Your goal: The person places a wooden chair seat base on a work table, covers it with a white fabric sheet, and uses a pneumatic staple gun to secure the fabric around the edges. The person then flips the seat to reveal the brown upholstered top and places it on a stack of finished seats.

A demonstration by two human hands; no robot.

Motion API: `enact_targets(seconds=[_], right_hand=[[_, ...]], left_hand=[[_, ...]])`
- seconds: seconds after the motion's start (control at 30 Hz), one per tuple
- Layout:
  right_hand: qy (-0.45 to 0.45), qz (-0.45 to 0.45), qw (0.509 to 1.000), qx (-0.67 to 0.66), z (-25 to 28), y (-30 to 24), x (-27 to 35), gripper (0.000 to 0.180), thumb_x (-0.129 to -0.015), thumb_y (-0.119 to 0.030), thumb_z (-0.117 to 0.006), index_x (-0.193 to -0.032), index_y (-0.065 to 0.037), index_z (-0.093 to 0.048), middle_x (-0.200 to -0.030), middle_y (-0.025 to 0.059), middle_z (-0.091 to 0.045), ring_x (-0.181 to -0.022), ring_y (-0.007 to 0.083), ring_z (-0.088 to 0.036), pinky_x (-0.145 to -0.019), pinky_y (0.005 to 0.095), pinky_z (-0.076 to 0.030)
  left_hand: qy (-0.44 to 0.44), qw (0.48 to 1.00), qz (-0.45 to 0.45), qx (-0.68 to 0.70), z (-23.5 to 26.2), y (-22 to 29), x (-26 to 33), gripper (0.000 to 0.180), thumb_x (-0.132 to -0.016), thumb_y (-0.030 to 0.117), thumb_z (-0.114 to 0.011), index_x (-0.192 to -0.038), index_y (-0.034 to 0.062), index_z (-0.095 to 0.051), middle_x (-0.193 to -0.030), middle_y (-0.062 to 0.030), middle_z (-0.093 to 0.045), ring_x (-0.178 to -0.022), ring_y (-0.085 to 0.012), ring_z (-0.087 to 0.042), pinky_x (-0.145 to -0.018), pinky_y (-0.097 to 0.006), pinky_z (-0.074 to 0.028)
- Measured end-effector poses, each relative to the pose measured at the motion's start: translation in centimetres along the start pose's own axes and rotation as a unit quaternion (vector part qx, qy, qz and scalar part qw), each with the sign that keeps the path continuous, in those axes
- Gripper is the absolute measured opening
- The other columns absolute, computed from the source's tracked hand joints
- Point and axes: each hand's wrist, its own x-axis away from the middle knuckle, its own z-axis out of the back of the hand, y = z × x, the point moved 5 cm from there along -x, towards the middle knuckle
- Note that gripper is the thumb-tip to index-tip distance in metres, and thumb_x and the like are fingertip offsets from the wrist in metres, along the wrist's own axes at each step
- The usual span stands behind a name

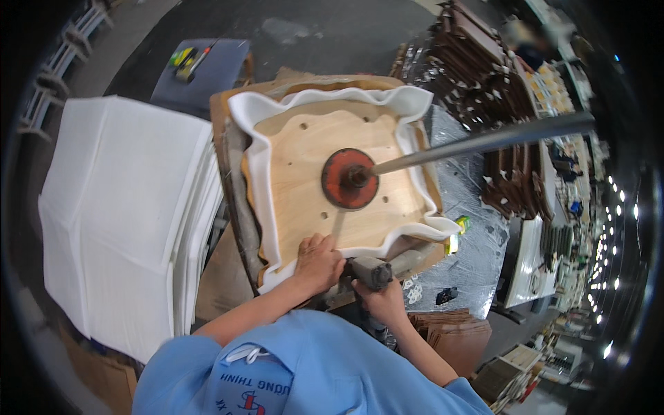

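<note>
A wooden seat panel (pixel 290 166) with several holes lies on a white padding sheet (pixel 408 111), whose wavy edges stand up around it. A red round press pad (pixel 351 194) on a metal rod (pixel 484 140) bears on the panel's middle. At the near edge, my left hand (pixel 319 263) is closed, fingers curled over the padding and the panel's rim. My right hand (pixel 384 301) is wrapped round the handle of a grey staple gun (pixel 373 272), whose nose is close to my left hand at that edge. The exact contact of the nose is hidden.
A tall stack of white padding sheets (pixel 124 207) stands at the left. Brown covers (pixel 477 76) are piled at the far right. A stool (pixel 200 79) with small tools is at the far left. Plastic film covers the table (pixel 477 242) at right, beside stacked brown pieces (pixel 456 339).
</note>
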Motion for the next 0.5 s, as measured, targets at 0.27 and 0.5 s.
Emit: enact_targets(seconds=[0.27, 0.5], right_hand=[[0.09, 0.012, 0.968, -0.234, 6.2, 5.9, 2.9, 0.035, -0.098, -0.018, -0.088, -0.122, 0.002, -0.072, -0.086, 0.0072, -0.073, -0.065, 0.0169, -0.071, -0.058, 0.0341, -0.057], [0.085, 0.042, 0.973, -0.212, 9.4, 8.1, -0.3, 0.037, -0.097, -0.02, -0.09, -0.122, 0.002, -0.073, -0.091, 0.0078, -0.076, -0.066, 0.0178, -0.073, -0.058, 0.0343, -0.059]], left_hand=[[-0.05, 0.994, -0.024, -0.093, 2.0, 0.4, -0.7, 0.02, -0.092, 0.027, -0.083, -0.099, 0.0091, -0.081, -0.108, -0.0108, -0.062, -0.113, -0.0342, -0.057, -0.1, -0.051, -0.043], [0.022, 0.986, -0.157, -0.049, -1.5, 8.6, -5.7, 0.039, -0.083, 0.028, -0.093, -0.105, 0.0029, -0.073, -0.12, -0.0167, -0.061, -0.118, -0.0367, -0.055, -0.107, -0.053, -0.043]])
